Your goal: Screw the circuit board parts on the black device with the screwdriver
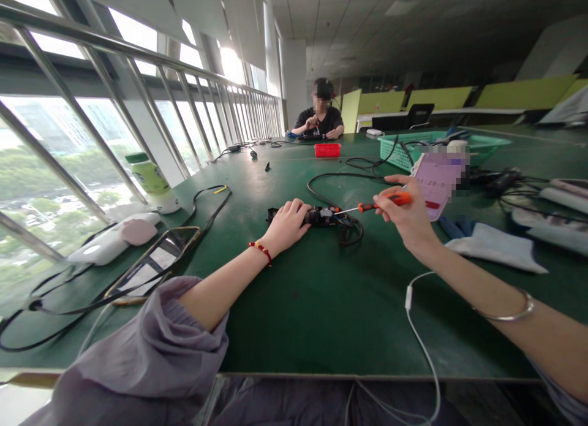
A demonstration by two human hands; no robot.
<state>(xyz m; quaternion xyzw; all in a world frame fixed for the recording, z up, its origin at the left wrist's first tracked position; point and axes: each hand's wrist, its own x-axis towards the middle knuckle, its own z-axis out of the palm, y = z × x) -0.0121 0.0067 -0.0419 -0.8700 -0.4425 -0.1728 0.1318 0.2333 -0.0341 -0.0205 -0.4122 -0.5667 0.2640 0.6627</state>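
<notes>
Under my left hand (289, 224) lies a black elongated device (316, 216) with exposed wires at its right end; the fingers wrap over it and press it to the green table (294, 309). My right hand (404, 214) grips a screwdriver (386, 201) with an orange and black handle. Its thin shaft points left, and the tip is at the device's wired end; whether it touches a screw is too small to tell. A black cable (353, 233) loops beside that end. Part of the device is hidden by my left hand.
To the left are a strapped phone (156, 263), a white device (110, 239) and a green-capped bottle (154, 184). A propped pink phone (434, 184), a green basket (395, 153) and cloth pieces (498, 245) lie right. Beyond a red box (327, 150) sits another person (319, 113).
</notes>
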